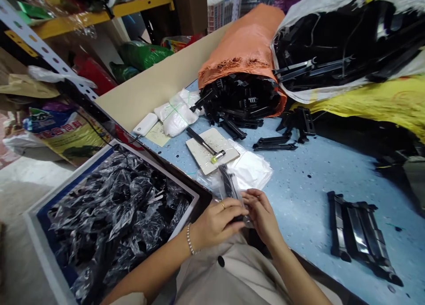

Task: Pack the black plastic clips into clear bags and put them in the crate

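Near the table's front edge, a clear plastic bag [229, 183] with black plastic parts inside is held between my hands. My left hand [222, 221], with a ring and a bead bracelet, wraps around the bag's lower part. The fingers of my right hand [260, 212] are bent and pinch the near right side of the bag. Just beyond lies a stack of clear bags [254, 167]. A small hammer [206, 144] rests on a pale board [199, 156] behind the bag. Several long black plastic parts [358, 234] lie in a row to the right.
A blue crate with a pale rim [195, 207], full of bagged black parts, stands at left. An orange sack [245, 39] and a white sack [282, 44] spill black parts at the back of the blue table [299, 185]. A white device [145, 124] sits beside a wrapped white bundle [177, 112].
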`<state>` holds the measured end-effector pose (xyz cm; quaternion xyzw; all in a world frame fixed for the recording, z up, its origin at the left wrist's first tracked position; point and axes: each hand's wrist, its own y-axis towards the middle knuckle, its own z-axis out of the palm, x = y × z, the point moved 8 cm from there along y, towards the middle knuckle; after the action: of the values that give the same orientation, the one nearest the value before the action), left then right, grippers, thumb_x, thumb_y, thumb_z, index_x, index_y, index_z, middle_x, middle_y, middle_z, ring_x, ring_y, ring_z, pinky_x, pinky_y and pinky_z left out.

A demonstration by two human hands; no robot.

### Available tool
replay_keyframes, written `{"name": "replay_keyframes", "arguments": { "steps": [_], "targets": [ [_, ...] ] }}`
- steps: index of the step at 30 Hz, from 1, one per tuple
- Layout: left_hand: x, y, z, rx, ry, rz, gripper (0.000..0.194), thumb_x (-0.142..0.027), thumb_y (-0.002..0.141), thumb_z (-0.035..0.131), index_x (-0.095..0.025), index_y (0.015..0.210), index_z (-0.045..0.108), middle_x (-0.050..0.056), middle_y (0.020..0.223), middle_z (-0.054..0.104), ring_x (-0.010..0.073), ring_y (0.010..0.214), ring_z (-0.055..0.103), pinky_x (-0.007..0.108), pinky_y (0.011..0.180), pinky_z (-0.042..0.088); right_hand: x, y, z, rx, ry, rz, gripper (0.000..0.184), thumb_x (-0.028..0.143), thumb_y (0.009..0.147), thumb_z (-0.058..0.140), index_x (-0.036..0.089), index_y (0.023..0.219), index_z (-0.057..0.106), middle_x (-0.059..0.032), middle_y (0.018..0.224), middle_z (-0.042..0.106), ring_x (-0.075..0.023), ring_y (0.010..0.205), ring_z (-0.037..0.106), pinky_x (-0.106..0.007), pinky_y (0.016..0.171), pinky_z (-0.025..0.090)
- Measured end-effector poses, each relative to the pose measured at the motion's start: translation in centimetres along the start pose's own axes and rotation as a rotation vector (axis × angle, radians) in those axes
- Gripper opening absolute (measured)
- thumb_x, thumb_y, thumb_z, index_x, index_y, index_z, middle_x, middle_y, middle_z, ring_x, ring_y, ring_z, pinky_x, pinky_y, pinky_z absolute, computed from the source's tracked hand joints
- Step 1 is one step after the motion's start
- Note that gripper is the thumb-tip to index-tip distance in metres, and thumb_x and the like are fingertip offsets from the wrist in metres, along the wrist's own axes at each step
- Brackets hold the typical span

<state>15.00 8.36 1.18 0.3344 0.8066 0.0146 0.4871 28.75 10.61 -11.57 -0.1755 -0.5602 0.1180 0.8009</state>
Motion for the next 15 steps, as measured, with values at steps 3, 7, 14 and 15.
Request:
{"name": "replay_keyframes", "arguments": {
  "steps": [3,7,14,15],
  "targets": [
    [-2.7,-2.5,-2.6,0.125,-0.174,-0.058,0.028,-0.025,0.087,0.059,-0.013,0.112,0.062,0.012,0.105,0.065,0.0170,0.099,0.063,0.024,0.089,0.051,0.7,0.5,-0.5,-0.062,-0.149,-0.041,0.060,0.045,0.071,0.070,0.030,0.122,0.042,0.0026,0.091,0.057,-0.0173,0.075,0.066,-0.032,0.067,0.055],
    [-0.3,-9.0,-3.0,0.400,-0.108,-0.336,0.026,-0.028,0.086,0.060,-0.019,0.110,0.065,0.008,0.107,0.067,0.0168,0.098,0.063,0.023,0.089,0.049,1.3,2.3,-1.1,-0.028,-0.662,-0.053,0.075,0.051,0.069,0.067,0.024,0.133,0.038,0.0014,0.079,0.059,-0.0213,0.060,0.065,-0.035,0.056,0.054],
    [14.3,-27.1,-10.0,0.315,0.539,-1.135,0.021,-0.009,0.082,0.054,-0.017,0.096,0.067,0.008,0.103,0.066,0.0209,0.101,0.062,0.033,0.094,0.046,2.2,4.5,-2.3,-0.053,-1.101,-0.138,0.049,0.059,0.069,0.061,0.022,0.102,0.054,-0.0010,0.066,0.067,-0.0236,0.053,0.066,-0.036,0.056,0.050],
    [15.0,-29.1,-11.7,0.270,0.569,-1.183,0.021,-0.009,0.083,0.054,-0.016,0.097,0.067,0.008,0.104,0.066,0.0211,0.102,0.061,0.034,0.094,0.046,2.1,4.4,-2.4,-0.061,-1.088,-0.127,0.046,0.058,0.069,0.061,0.023,0.098,0.054,-0.0013,0.066,0.067,-0.0239,0.054,0.066,-0.035,0.056,0.050]
  ]
}}
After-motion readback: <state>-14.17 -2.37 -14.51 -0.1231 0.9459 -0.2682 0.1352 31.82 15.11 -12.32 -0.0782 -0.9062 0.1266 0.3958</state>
